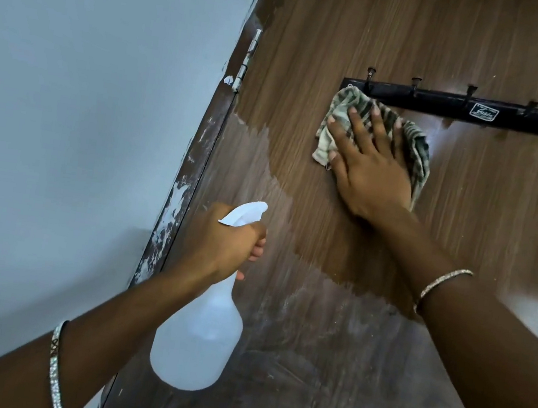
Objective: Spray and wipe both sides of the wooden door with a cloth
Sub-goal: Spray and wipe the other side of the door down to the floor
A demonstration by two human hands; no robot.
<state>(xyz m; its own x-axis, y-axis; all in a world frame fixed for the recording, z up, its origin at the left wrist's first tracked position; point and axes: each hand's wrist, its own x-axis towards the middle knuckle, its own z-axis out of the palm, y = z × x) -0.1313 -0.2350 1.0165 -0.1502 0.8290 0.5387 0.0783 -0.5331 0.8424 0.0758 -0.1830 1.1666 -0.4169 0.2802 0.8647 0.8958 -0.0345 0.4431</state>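
Observation:
The brown wooden door [352, 42] fills the right and centre of the view. My right hand [366, 162] lies flat with straight fingers on a striped grey-green cloth [417, 148], pressing it to the door just below a black hook rail. My left hand [223, 246] grips the neck of a translucent white spray bottle [196, 342], lower left, its white nozzle pointing up toward the door. A dull, streaky band crosses the door below the cloth, with darker wood around the hand.
A black hook rail [531, 119] with several pegs runs across the door at upper right. A metal hinge [248, 59] joins the door to the paint-flecked frame [192, 172]. The pale grey wall [86, 91] takes up the left side.

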